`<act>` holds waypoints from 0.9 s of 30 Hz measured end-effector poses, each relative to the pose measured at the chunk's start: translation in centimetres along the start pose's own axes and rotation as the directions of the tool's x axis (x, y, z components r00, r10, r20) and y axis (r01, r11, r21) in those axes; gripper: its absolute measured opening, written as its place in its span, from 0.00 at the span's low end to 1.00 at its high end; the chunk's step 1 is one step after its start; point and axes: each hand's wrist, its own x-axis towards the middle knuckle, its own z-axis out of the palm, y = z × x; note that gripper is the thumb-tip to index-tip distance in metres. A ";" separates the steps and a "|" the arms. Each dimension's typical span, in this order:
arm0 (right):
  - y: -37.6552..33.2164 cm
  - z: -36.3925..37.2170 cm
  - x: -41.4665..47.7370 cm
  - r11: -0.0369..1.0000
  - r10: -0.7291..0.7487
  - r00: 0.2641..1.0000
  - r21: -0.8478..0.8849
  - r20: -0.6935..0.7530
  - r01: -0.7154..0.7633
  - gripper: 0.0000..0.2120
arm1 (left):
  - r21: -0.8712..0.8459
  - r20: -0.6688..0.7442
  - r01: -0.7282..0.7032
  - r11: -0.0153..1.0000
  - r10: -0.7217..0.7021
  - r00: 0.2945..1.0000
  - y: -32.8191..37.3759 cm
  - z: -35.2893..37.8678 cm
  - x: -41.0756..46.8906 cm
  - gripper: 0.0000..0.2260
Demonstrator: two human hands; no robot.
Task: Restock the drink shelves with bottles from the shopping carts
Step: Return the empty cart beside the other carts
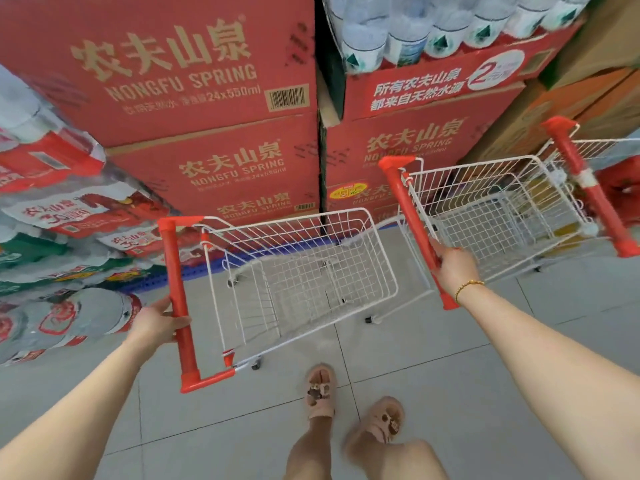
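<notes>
Two white wire shopping carts with red handles stand on the tiled floor in front of me. My left hand (157,322) grips the red handle (176,289) of the left cart (301,271), whose basket holds no bottles. My right hand (453,268) grips the red handle (412,216) of the right cart (495,209), and its basket looks bare too. A third cart's red handle (585,181) shows at the far right, nested against the right cart.
Red Nongfu Spring cartons (194,98) are stacked straight ahead, with shrink-wrapped water bottles (415,29) on top right. Packs of bottled water (62,237) pile up at the left on a blue pallet (207,268). Brown cartons (588,91) stand at the right. My feet (353,407) are on grey tiles.
</notes>
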 end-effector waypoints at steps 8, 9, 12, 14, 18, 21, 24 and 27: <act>-0.3 0.1 0.5 0.986 0.126 0.991 0.101 0.043 -0.130 0.18 | -0.073 0.141 -0.044 0.996 0.054 0.988 4.3 3.6 -0.2 0.33; -0.3 0.0 0.6 0.984 0.139 0.989 0.107 0.042 -0.143 0.19 | -0.090 0.158 -0.043 0.995 0.056 0.986 4.8 4.4 -0.2 0.32; -0.4 -0.3 0.5 0.992 0.105 0.993 0.063 0.060 -0.109 0.19 | -0.137 0.204 -0.036 0.990 0.064 0.977 6.0 6.7 -0.3 0.33; -0.5 -0.6 0.7 0.990 0.104 0.993 0.085 0.062 -0.109 0.19 | -0.142 0.211 -0.054 0.988 0.084 0.974 6.7 8.1 -0.5 0.33; -0.2 -0.7 1.3 0.995 0.064 0.994 0.074 0.093 -0.071 0.21 | -0.123 0.219 -0.105 0.987 0.130 0.967 7.8 10.1 -0.8 0.31; 0.0 -0.7 1.2 0.999 0.027 0.996 0.032 0.082 -0.030 0.25 | -0.115 0.224 -0.135 0.984 0.158 0.962 8.4 11.8 -1.5 0.31; -0.1 -1.0 1.3 0.997 0.019 0.994 0.067 0.107 -0.027 0.24 | -0.127 0.228 -0.173 0.977 0.198 0.953 9.8 13.7 -2.8 0.30; 0.1 -0.9 1.3 1.000 -0.002 0.993 0.030 0.116 -0.002 0.27 | -0.106 0.234 -0.221 0.970 0.240 0.942 11.7 16.4 -3.3 0.29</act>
